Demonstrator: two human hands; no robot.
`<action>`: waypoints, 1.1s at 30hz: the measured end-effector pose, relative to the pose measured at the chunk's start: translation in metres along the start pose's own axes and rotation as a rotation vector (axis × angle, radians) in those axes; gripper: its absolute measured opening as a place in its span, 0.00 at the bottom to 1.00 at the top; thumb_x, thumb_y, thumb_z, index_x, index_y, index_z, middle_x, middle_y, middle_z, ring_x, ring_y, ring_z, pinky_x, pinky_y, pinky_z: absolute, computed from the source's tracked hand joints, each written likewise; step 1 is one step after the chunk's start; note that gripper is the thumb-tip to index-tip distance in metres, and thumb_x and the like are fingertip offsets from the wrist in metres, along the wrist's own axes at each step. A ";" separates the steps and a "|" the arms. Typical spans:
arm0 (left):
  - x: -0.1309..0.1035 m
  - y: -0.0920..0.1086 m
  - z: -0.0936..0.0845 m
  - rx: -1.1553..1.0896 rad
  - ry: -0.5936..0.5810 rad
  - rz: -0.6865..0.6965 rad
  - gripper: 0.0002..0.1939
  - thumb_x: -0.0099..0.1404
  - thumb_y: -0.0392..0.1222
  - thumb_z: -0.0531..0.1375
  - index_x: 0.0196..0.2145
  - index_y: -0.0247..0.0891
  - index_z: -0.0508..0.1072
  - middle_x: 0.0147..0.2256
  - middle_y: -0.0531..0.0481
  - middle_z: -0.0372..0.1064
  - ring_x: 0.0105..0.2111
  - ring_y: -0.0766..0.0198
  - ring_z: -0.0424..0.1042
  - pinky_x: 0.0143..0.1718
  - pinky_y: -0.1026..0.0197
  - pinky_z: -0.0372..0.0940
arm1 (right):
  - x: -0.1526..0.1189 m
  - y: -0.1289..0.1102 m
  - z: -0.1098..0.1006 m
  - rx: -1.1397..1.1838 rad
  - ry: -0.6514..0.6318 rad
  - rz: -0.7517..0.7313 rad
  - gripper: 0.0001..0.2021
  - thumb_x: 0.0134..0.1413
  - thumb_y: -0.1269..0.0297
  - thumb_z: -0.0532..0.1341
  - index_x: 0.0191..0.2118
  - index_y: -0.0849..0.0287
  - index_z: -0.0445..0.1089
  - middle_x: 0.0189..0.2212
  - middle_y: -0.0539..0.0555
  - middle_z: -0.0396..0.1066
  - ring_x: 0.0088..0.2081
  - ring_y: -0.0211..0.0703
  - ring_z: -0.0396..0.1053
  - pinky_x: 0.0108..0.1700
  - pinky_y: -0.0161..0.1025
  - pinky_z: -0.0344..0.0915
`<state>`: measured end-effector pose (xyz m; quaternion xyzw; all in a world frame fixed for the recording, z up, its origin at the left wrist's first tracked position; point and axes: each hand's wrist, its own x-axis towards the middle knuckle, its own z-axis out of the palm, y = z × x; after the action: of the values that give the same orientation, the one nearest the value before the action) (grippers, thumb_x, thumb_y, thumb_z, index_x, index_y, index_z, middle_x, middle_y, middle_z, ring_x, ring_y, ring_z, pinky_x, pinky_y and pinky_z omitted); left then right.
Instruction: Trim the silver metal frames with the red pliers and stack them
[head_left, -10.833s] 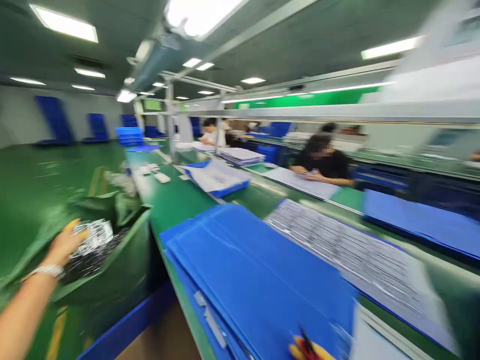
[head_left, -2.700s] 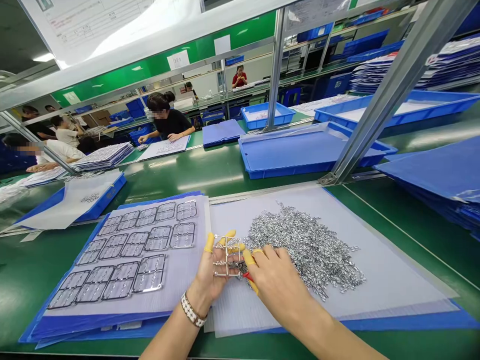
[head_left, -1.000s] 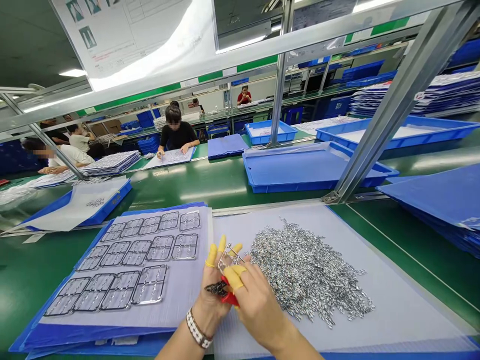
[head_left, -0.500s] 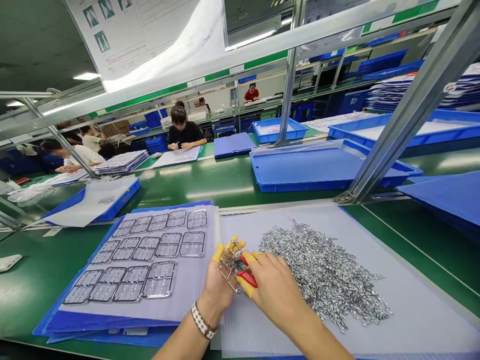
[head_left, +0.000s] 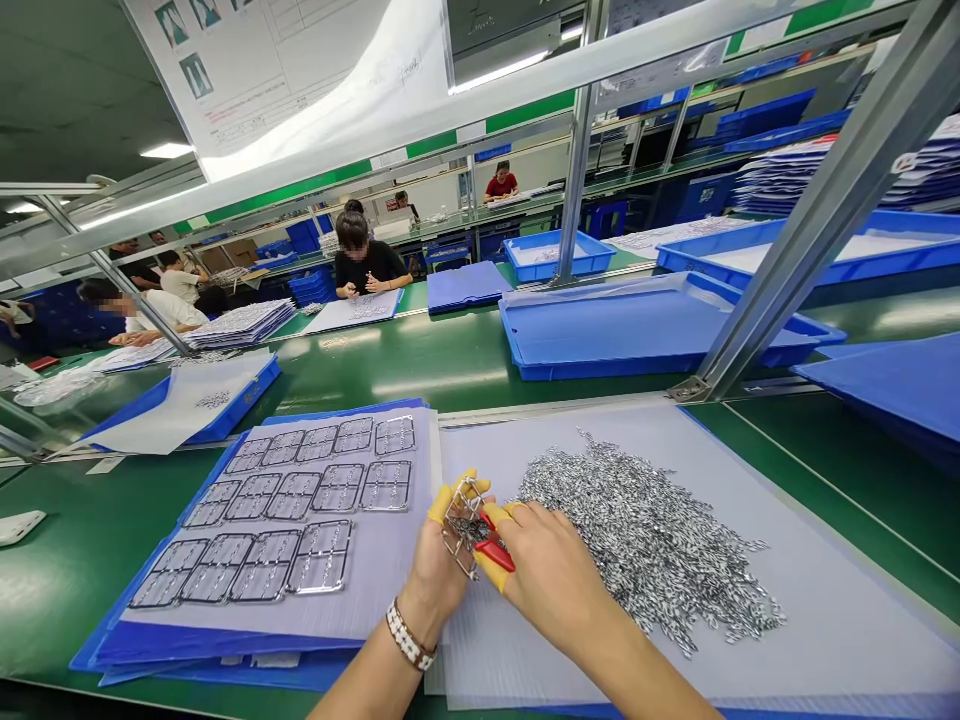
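My left hand (head_left: 435,565), with yellow finger covers and a beaded bracelet on the wrist, is closed around a small silver wire frame (head_left: 452,545), held tilted. My right hand (head_left: 551,570), also with yellow finger covers, grips red-handled pliers (head_left: 496,556). The pliers' jaws point into the frame; their tips are too small and hidden to make out. To the right lies a large heap of small silver links (head_left: 645,540) on a white sheet (head_left: 810,640). Several similar frames (head_left: 321,558) lie in rows on another white sheet (head_left: 375,600) at the left.
Blue sheets (head_left: 172,655) lie under the left stack. Behind stand a big blue tray (head_left: 600,335) and a smaller one (head_left: 255,385) with a few links. A slanted metal post (head_left: 795,220) rises at right. Co-workers sit across the green bench (head_left: 405,365), one in black (head_left: 367,262).
Both hands stay almost in place; the wire frame has turned slightly in my left hand. The co-worker in black across the bench has raised their hands a little.
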<state>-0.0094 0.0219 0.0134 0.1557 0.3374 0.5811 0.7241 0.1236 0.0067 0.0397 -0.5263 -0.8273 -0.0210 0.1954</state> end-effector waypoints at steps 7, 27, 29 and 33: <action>0.001 -0.002 0.000 0.017 -0.007 0.028 0.18 0.63 0.49 0.57 0.44 0.36 0.76 0.44 0.43 0.74 0.43 0.56 0.71 0.49 0.55 0.62 | 0.001 -0.001 -0.003 0.009 -0.113 0.025 0.18 0.53 0.60 0.61 0.51 0.57 0.68 0.39 0.56 0.74 0.41 0.50 0.68 0.41 0.45 0.58; -0.005 0.001 0.007 0.025 0.001 -0.145 0.19 0.66 0.49 0.53 0.49 0.36 0.73 0.49 0.42 0.70 0.42 0.59 0.69 0.36 0.60 0.65 | 0.006 0.019 -0.007 -0.087 -0.127 0.122 0.14 0.55 0.59 0.60 0.47 0.57 0.70 0.38 0.55 0.73 0.41 0.51 0.67 0.40 0.45 0.55; -0.005 -0.002 0.006 0.062 0.006 -0.125 0.20 0.66 0.49 0.53 0.49 0.36 0.73 0.50 0.42 0.70 0.44 0.58 0.69 0.35 0.60 0.65 | 0.008 0.017 -0.007 -0.090 -0.141 0.122 0.12 0.56 0.61 0.60 0.45 0.57 0.70 0.37 0.55 0.73 0.41 0.51 0.68 0.40 0.44 0.55; -0.005 -0.005 0.004 0.140 0.021 -0.069 0.21 0.66 0.49 0.54 0.51 0.37 0.71 0.52 0.42 0.68 0.51 0.55 0.66 0.37 0.60 0.65 | 0.009 0.015 -0.009 -0.123 -0.145 0.110 0.09 0.55 0.64 0.60 0.43 0.57 0.71 0.35 0.55 0.73 0.39 0.50 0.69 0.38 0.44 0.55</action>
<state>-0.0040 0.0170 0.0145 0.1882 0.3901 0.5324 0.7273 0.1358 0.0189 0.0486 -0.5821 -0.8062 -0.0227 0.1034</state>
